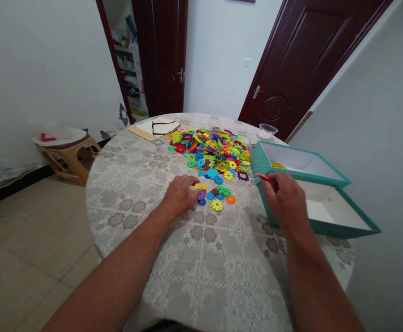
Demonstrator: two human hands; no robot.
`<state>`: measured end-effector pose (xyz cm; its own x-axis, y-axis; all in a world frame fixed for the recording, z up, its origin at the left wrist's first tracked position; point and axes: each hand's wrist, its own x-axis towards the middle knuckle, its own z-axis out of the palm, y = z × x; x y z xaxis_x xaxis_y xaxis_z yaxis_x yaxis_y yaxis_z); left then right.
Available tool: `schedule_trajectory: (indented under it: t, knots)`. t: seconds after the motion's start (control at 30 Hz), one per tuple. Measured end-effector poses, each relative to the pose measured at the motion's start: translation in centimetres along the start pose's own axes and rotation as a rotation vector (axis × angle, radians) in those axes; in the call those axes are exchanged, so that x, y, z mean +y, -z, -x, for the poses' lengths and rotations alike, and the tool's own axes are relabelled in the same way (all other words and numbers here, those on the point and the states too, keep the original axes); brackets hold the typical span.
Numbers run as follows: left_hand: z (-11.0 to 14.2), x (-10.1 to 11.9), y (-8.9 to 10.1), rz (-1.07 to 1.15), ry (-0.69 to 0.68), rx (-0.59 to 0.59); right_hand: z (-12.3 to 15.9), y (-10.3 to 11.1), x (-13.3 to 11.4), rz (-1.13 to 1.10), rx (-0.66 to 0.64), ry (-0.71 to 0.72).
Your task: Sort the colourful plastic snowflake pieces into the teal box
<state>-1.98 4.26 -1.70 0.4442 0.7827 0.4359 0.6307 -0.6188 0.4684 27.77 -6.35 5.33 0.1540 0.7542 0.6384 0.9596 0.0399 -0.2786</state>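
Note:
My right hand pinches a few thin plastic interlocking discs, orange and red, seen edge-on beside the near wall of the teal box. How many it holds I cannot make out. My left hand rests at the table's middle, thumb and fingers apart, next to a yellow disc and a purple disc. Right of it lies a small group with a yellow flower-shaped disc, an orange disc and green discs. Beyond is a large mixed pile of discs.
A teal box with two white-lined compartments stands at the right, some yellow pieces in its far part. Glasses lie on papers at the back left. A clear plastic cup sits at the back right. A wooden stool stands left of the table.

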Motion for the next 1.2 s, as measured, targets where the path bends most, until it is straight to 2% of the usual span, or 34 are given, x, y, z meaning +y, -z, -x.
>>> schedule_trajectory:
  t: [0.07, 0.17, 0.27, 0.33, 0.43, 0.5, 0.57, 0.63, 0.73, 0.8, 0.9, 1.2]
  knots:
    - [0.2, -0.5, -0.1, -0.068, 0.010, -0.086, -0.1, 0.9, 2.5, 0.179, 0.052, -0.078]
    - [0.5, -0.5, -0.3, -0.145, -0.012, -0.168, 0.4, 1.5, 5.6, 0.367, 0.005, -0.236]
    - [0.5, -0.1, -0.4, -0.189, -0.026, -0.211, 0.8, 1.8, 7.0, 0.443, -0.033, -0.349]
    - [0.5, 0.0, -0.4, -0.201, -0.021, -0.223, 0.7, 1.9, 7.0, 0.437, 0.002, -0.343]
    - [0.4, 0.2, -0.2, -0.210, -0.007, -0.238, 0.1, 1.4, 5.7, 0.321, 0.077, -0.198]
    - [0.4, 0.2, -0.1, -0.210, 0.006, -0.253, -0.1, 0.6, 3.9, 0.179, 0.039, -0.058]
    - [0.4, 0.1, -0.1, -0.208, 0.018, -0.265, 0.2, -0.6, 1.7, 0.019, -0.105, 0.075]
    - [0.4, 0.0, -0.1, -0.212, 0.022, -0.273, 1.0, -2.0, -0.7, -0.117, -0.304, 0.185]
    - [0.5, -0.2, -0.3, -0.222, 0.013, -0.276, 2.5, -4.0, -3.9, -0.171, -0.536, 0.279]
    - [0.5, -0.3, -0.3, -0.222, 0.007, -0.278, 3.3, -4.9, -5.3, -0.112, -0.628, 0.284]
    - [0.5, -0.4, -0.3, -0.231, 0.012, -0.281, 3.8, -5.8, -6.4, -0.021, -0.689, 0.234]
    - [0.7, 0.1, 0.1, -0.251, -0.007, -0.280, 3.6, -7.3, -6.1, 0.117, -0.688, 0.231]
